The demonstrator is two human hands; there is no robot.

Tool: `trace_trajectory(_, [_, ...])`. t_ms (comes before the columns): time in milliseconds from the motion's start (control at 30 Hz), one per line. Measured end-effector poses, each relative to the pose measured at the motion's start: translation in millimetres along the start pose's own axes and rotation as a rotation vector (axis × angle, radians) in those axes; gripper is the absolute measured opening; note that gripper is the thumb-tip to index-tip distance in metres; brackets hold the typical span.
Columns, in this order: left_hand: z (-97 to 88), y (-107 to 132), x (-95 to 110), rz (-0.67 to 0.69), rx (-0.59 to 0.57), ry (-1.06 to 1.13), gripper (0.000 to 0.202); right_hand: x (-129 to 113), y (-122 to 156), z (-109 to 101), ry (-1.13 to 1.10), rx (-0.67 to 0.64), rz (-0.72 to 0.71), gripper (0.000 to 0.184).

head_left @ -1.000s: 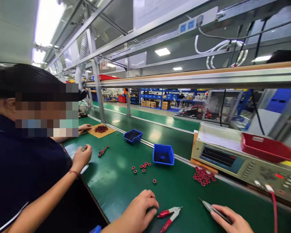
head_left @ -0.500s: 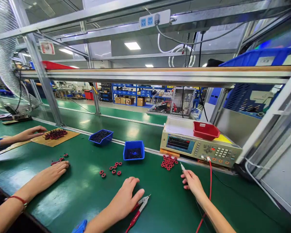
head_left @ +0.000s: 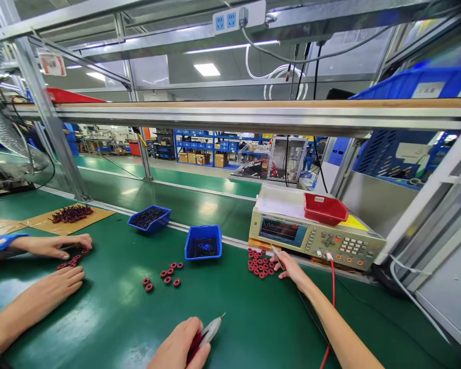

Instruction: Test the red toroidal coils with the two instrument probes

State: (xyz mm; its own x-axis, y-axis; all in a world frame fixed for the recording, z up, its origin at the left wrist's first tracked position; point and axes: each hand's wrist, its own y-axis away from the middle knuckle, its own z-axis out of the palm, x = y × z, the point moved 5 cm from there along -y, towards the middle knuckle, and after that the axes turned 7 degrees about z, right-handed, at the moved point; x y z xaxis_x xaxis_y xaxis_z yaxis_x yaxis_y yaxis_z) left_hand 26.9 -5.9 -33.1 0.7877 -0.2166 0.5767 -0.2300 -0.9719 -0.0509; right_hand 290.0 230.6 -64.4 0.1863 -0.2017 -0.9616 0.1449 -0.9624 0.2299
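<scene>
At the bottom centre, my left hand [head_left: 182, 346] is closed around a red-handled alligator clip [head_left: 212, 330], whose grey jaws point up and away from me; most of its handles are hidden in my palm. Farther right, my right hand [head_left: 290, 270] grips a thin test probe [head_left: 278, 257] with a dark lead trailing down. This hand is at the right edge of a cluster of red-and-black wound ring coils [head_left: 260, 264]. Whether the fingers touch any coil I cannot tell. A looser group of several ring coils [head_left: 171, 274] lies left of centre.
Behind the coils stands a bench meter [head_left: 317, 238] with a red tray [head_left: 326, 209] on top and a red cable [head_left: 333, 282] plugged in. Two blue bins [head_left: 203, 256] [head_left: 149, 219] hold dark parts. At left, a co-worker's hands [head_left: 54, 289] are near more coils and a cardboard sheet [head_left: 100, 218].
My left hand has picked up the alligator clip from the table and drawn it nearer. My right hand has moved left with the probe to the coil cluster. The co-worker's far hand has reached their coils.
</scene>
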Motion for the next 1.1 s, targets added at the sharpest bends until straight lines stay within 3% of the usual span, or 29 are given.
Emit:
trace_trajectory(200, [9.7, -5, -1, -0.143, 0.034, 0.685, 0.044, -3, 29, 21, 0.052, -0.126, -0.013, 0.036])
trace_trajectory(300, [19.7, -3, -10, -0.203, 0.050, 0.883, 0.049, -1, 52, 31, 0.097, -0.175, -0.036, 0.040])
trace_trajectory(367, [24.5, 1, -17, -0.219, 0.046, 0.946, 0.050, 4, 70, 29, 0.146, -0.126, -0.052, 0.042])
trace_trajectory(500, [22.5, 19, -28, -0.192, 0.103, 0.945, 0.056, 14, 111, 22, 0.336, 0.013, -0.075, 0.042])
trace_trajectory(667, [7.5, 38, -27, -0.174, 0.214, 0.812, 0.058, 11, 146, 30, 0.691, 0.097, -0.127, 0.024])
trace_trajectory(867, [2.7, 45, -17, -0.101, 0.221, 0.658, 0.033, -5, 134, 43, 0.959, 0.264, -0.093, 0.025])
trace_trajectory(1100, [-5.8, 46, -15, -0.114, 0.237, 0.475, 0.036, -16, 119, 62, 1.036, 0.262, -0.132, 0.027])
